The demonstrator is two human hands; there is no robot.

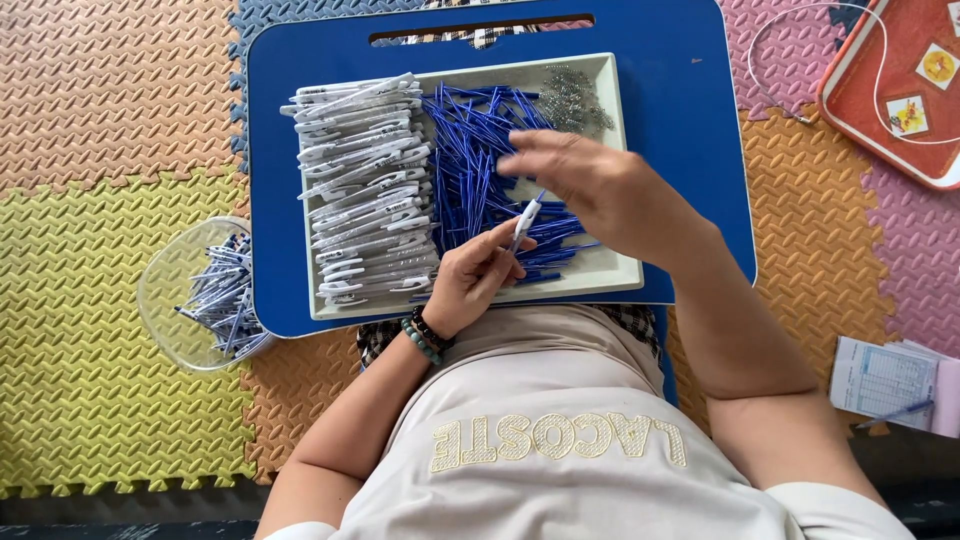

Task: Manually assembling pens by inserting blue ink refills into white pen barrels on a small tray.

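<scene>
Landmark = white tray (625,275), sitting on a blue lap desk (690,80) over the person's legs.

Left hand (475,280) was at the tray's near edge, approx. centre, fingers pinched round a white pen barrel (526,219) w/ a blue refill tip poking out the top. Barrel tilted up and away, over the tray's near-middle. Beaded bracelets (425,335) on that wrist, just off the tray's near rim.

Right hand (590,180) hovered over the tray's right-centre, fingers spread loose and pointing left, palm down. Blurred; can't tell if it held anything small or touched the pile.

Inside tray: stack of white pen barrels (365,180) along the left side; heap of blue refills (475,150) in the middle, partly under both hands; small cluster of metal springs (572,97) in the far right corner.

Outside tray: clear plastic bowl (160,300) w/ finished blue-white pens (220,300) well to the left, on the foam floor mat (90,120). Red tray (850,110) w/ a thin white cord far to the right, beyond the desk. Paper pad w/ a blue pen (893,413) near right, also on the mat.
</scene>
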